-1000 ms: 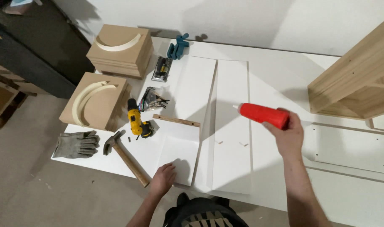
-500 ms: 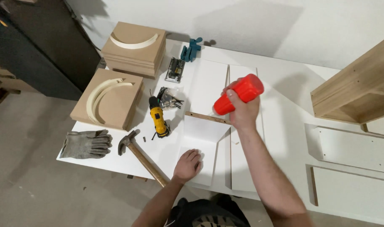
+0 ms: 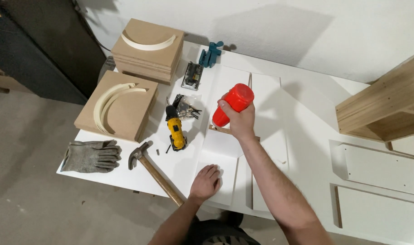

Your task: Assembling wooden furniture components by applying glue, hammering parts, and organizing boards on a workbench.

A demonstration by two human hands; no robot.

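Note:
My right hand [image 3: 239,121] grips a red plastic bottle [image 3: 232,104], tipped nozzle-down over a thin wooden strip [image 3: 218,129] that lies on a white panel [image 3: 225,149]. My left hand [image 3: 206,182] rests flat, fingers spread, on the near end of that white panel. A yellow and black drill [image 3: 176,133] lies just left of the bottle, beside a small bag of screws [image 3: 187,107]. A claw hammer [image 3: 153,171] with a wooden handle lies to the left of my left hand.
Grey work gloves [image 3: 91,155] lie at the near left corner. Brown boards with pale curved strips [image 3: 117,105], [image 3: 148,45] are stacked at the left and back. A blue clamp [image 3: 210,54] and a small tool [image 3: 192,75] lie behind. A wooden cabinet [image 3: 384,104] stands right, above loose white panels [image 3: 381,165].
My right hand has carried the red bottle leftward from over the long white boards and tipped it down over the wooden strip. My left hand stays pressed on the panel.

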